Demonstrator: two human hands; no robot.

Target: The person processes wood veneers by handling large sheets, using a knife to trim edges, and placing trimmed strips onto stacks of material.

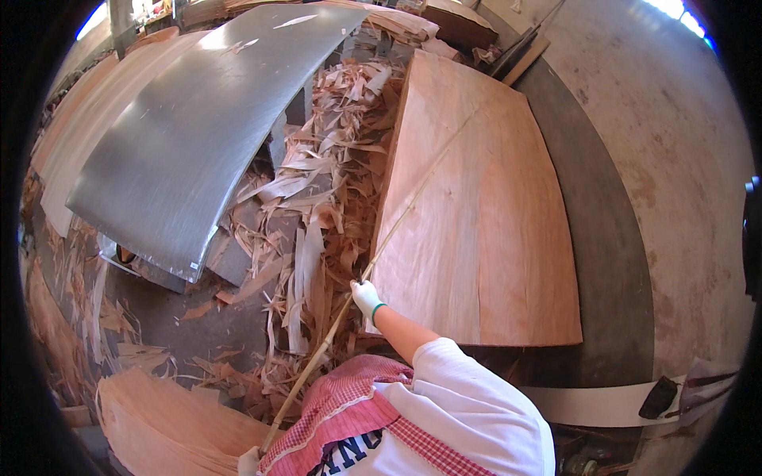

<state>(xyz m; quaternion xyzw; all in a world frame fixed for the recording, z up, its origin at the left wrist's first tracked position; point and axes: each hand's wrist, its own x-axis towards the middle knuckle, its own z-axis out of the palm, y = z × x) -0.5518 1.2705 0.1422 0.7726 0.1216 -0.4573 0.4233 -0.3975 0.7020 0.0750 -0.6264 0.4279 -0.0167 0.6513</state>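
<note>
A long, thin bamboo pole (321, 347) runs slantwise from the lower left up across the stack of wood veneer sheets (492, 238). My right hand (367, 298), in a white glove with a green cuff, is closed round the pole beside the stack's near left edge. Low in the view, my left hand (249, 462), also in a pale glove, is at the pole's near end and appears to grip it; its fingers are partly hidden. The pole's far, tapering part passes over the top sheet.
Left of the stack, torn veneer strips (337, 182) cover the floor. A large grey metal-topped table (190, 135) stands beyond them, with more veneer sheets (103, 135) at its far side. Another veneer pile (175, 424) lies near me. Dark matting (611, 262) borders the stack's right.
</note>
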